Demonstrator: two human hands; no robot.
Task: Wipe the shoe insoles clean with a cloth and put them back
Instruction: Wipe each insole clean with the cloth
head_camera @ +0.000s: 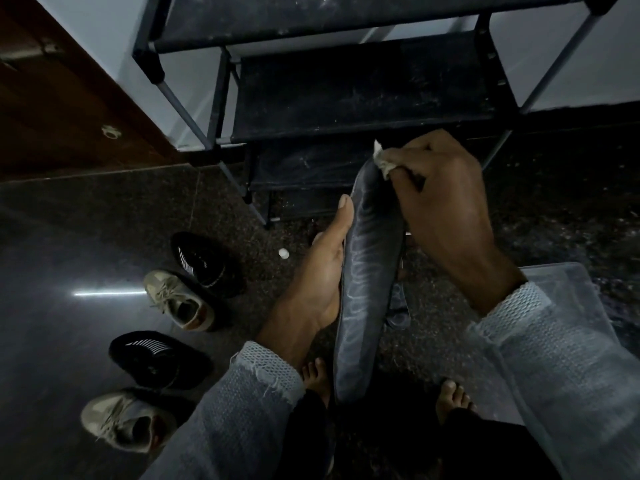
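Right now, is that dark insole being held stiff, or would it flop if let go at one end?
Probably bendy: the insole is thin and curves along its length while the left hand supports its edge. It likely weighs little, since that hand alone bears it. The right hand pressing the cloth might flex its tip.

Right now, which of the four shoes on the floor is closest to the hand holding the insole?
The black shoe with white stripes, farthest up the row, lies nearest the left hand. The other three sit farther down and left.
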